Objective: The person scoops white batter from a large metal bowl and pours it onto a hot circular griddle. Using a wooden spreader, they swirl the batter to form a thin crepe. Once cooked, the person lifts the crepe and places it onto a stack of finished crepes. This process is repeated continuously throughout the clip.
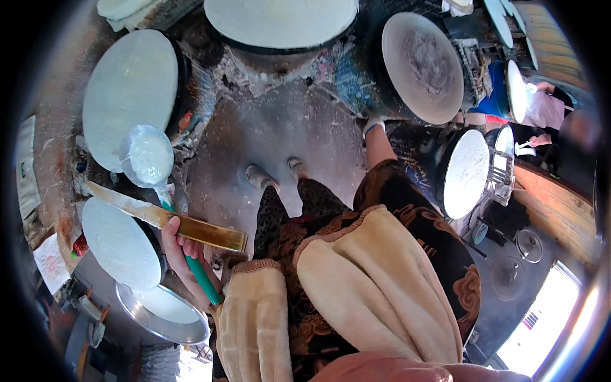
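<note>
My left hand [188, 248] grips a ladle's green handle [202, 280] together with a long flat wooden scraper [210, 234], smeared white toward its far end. The ladle's bowl [146, 156] holds white liquid and is over the edge of a round griddle with a pale layer [124, 95] at the upper left. A second pale-covered griddle [121, 242] is below the scraper. My right hand [374, 125] reaches to the lower rim area of a griddle with a bare, powdery grey surface [421, 70]; its fingers are mostly hidden.
More white-covered griddles stand ahead [280, 16] and right [463, 175]. A metal basin [194, 331] is at lower left. At far right a person in dark sleeves [557, 137] works beside a wooden board [554, 213]. My feet stand on a grey floor [229, 127].
</note>
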Demonstrator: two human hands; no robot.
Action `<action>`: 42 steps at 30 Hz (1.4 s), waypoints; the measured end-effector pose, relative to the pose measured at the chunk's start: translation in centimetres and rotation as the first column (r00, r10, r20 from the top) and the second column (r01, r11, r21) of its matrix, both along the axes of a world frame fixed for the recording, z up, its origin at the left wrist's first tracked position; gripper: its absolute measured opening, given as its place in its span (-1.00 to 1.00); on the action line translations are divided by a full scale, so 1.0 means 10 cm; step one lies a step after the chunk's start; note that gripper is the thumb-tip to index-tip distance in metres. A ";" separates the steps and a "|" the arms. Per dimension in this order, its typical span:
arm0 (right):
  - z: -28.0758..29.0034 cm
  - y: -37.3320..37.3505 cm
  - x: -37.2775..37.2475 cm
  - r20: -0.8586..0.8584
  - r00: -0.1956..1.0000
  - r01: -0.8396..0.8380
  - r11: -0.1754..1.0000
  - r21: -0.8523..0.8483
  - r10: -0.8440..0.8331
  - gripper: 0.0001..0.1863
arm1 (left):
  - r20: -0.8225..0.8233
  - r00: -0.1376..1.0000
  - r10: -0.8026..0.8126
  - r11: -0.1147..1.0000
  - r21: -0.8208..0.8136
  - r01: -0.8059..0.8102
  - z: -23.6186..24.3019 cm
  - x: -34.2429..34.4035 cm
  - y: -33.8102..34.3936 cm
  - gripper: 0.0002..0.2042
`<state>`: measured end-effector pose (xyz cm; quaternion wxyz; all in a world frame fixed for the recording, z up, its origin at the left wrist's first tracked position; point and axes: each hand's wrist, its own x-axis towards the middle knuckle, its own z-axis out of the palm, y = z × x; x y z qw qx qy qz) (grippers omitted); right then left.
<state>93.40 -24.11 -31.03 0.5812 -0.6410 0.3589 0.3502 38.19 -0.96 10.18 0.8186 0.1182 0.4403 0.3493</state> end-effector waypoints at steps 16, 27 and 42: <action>-0.25 0.49 0.27 -0.022 0.878 0.479 0.876 0.065 -0.478 -0.84 | -0.095 0.991 0.092 0.995 -0.015 -0.094 -0.23 0.46 -0.49 -0.76; -0.36 0.17 0.36 -0.022 0.955 0.297 0.951 0.088 -0.296 -0.77 | -0.059 0.980 0.190 0.979 -0.057 -0.193 -0.28 0.31 -0.75 -0.73; 3.28 1.23 -4.24 0.467 -0.505 -0.526 -0.688 0.501 0.726 -0.54 | -0.420 0.785 0.454 0.890 0.242 -0.386 -0.49 -0.82 -1.73 -0.83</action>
